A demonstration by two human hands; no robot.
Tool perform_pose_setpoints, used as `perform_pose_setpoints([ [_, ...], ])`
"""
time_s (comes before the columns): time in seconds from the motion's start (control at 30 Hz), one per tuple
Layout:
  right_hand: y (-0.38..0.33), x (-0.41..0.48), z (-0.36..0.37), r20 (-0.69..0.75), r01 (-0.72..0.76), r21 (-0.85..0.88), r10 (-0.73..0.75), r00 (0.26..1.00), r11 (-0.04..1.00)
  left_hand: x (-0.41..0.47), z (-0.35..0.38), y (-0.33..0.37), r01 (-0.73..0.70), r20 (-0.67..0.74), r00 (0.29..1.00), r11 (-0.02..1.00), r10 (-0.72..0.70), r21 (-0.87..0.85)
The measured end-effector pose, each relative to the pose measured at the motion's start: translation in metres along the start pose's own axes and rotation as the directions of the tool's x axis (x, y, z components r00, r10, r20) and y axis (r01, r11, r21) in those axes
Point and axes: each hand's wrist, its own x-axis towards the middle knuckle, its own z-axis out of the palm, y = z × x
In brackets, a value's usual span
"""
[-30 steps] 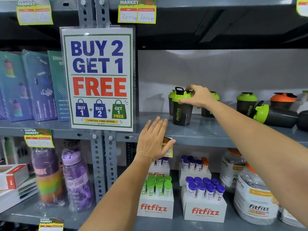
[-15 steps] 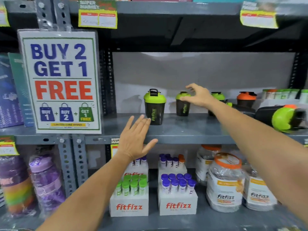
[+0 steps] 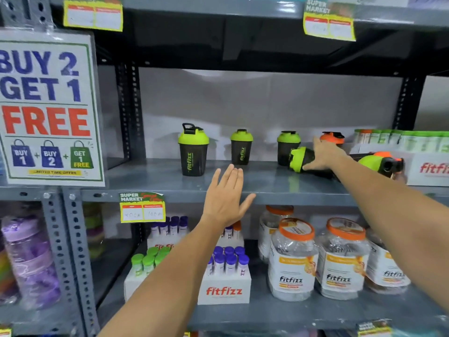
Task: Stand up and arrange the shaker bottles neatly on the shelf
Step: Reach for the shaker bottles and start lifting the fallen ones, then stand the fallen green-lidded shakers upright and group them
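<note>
Reaching farther right, right hand (image 3: pixel 320 156) spreads open over a toppled shaker bottle (image 3: pixel 300 159); left hand (image 3: pixel 224 198) open.

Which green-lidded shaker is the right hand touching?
The toppled shaker lying on its side under the right hand; three other green-lidded ones stand upright, untouched.

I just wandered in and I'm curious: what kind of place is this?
Most likely a supermarket aisle. A "Buy 2 Get 1 Free" sign hangs on the rack, "Super Market" price tags are clipped to the shelf edges, and rows of fitfizz boxes are stocked below.
</note>
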Motion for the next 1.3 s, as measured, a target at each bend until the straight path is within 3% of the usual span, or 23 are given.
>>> perform_pose_setpoints([
  [0.2, 0.011, 0.016, 0.028, 0.039, -0.022, -0.113, 0.026, 0.999, 0.993, -0.001, 0.004, 0.003, 0.034, -0.018, 0.999, 0.999, -0.034, -0.002],
  [0.4, 0.004, 0.02, 0.029, -0.143, 0.009, -0.255, -0.047, 0.989, 0.967, -0.003, 0.007, 0.006, 0.05, -0.131, 0.99, 0.998, -0.054, -0.035],
  [0.47, -0.009, 0.018, 0.029, -0.234, 0.045, -0.07, -0.061, 0.97, 0.996, -0.003, 0.009, 0.005, 0.044, -0.173, 0.984, 0.998, -0.049, -0.035],
  [0.53, -0.034, 0.015, 0.029, -0.29, 0.102, 0.301, -0.011, 0.957, 0.948, -0.003, 0.01, 0.005, 0.038, -0.21, 0.977, 0.999, -0.044, -0.033],
  [0.63, -0.081, 0.007, 0.027, -0.188, 0.063, 0.771, 0.132, 0.973, 0.633, -0.003, 0.012, 0.005, 0.034, -0.252, 0.967, 0.999, -0.041, -0.034],
  [0.7, -0.11, 0.004, 0.031, -0.081, -0.004, 0.882, 0.159, 0.984, 0.471, -0.003, 0.012, 0.004, 0.032, -0.255, 0.966, 0.999, -0.038, -0.028],
  [0.77, -0.128, 0.003, 0.037, -0.019, -0.044, 0.9, 0.141, 0.99, 0.434, -0.003, 0.013, 0.005, 0.031, -0.26, 0.965, 0.999, -0.038, -0.03],
  [0.9, -0.142, 0.003, 0.049, -0.013, -0.039, 0.833, 0.089, 0.996, 0.552, -0.003, 0.015, 0.003, 0.017, -0.283, 0.959, 0.999, -0.027, -0.035],
  [1.03, -0.14, 0.003, 0.045, 0.031, -0.049, 0.81, 0.041, 0.999, 0.584, -0.004, 0.016, 0.002, 0.016, -0.295, 0.955, 0.999, -0.025, -0.032],
  [1.13, -0.139, 0.009, 0.029, -0.159, 0.025, 0.82, 0.186, 0.97, 0.571, -0.003, 0.016, 0.002, 0.015, -0.288, 0.957, 1.0, -0.016, -0.006],
  [1.17, -0.139, 0.011, 0.02, -0.281, 0.088, 0.763, 0.206, 0.937, 0.641, -0.004, 0.016, 0.002, 0.017, -0.285, 0.958, 1.0, -0.016, -0.002],
  [1.23, -0.143, 0.016, 0.003, -0.438, 0.176, 0.564, 0.111, 0.892, 0.807, -0.004, 0.016, 0.002, 0.026, -0.267, 0.963, 1.0, -0.024, 0.004],
  [1.3, -0.149, 0.02, -0.011, -0.381, 0.194, 0.355, -0.048, 0.923, 0.915, -0.004, 0.014, 0.003, 0.04, -0.23, 0.972, 0.999, -0.034, 0.021],
])
